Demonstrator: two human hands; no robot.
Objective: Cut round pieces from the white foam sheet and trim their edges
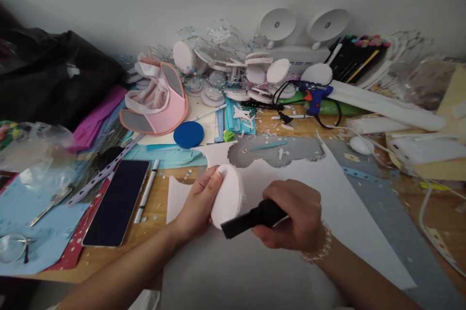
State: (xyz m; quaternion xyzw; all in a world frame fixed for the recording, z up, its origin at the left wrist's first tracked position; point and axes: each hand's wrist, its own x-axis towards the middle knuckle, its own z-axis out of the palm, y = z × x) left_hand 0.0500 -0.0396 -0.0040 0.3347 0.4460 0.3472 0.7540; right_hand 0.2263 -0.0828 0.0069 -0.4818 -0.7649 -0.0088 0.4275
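While the left hand grips: the left hand (pixel 199 201) has its thumb on the face and its other fingers mostly hidden behind a round, thick white disc (pixel 227 196), closed firmly on it.
White disc: tilted up on its edge, over the middle of a large white sheet (pixel 357 232) with a scalloped far edge.
Right hand: the right hand (pixel 296 210), a pale beaded bracelet (pixel 321 246) at its wrist, has its fingers wrapped tightly round a black tool with a flat, blocky end (pixel 238 222).
Black tool: points left, its end at the disc's near right edge; whether they touch, I cannot tell.
Beneath: the sheet overlies a grey mat (pixel 411 237) on the wooden surface (pixel 160 203).
Left side: a dark-screened phone (pixel 118 202) lies beside a slim white pen with dark bands (pixel 147 191).
Far left: a pink visor cap (pixel 167 111) sits just beyond a flat blue disc (pixel 188 134).
Far right: a blue glue gun (pixel 316 96) lies near black markers with coloured ends (pixel 358 62).
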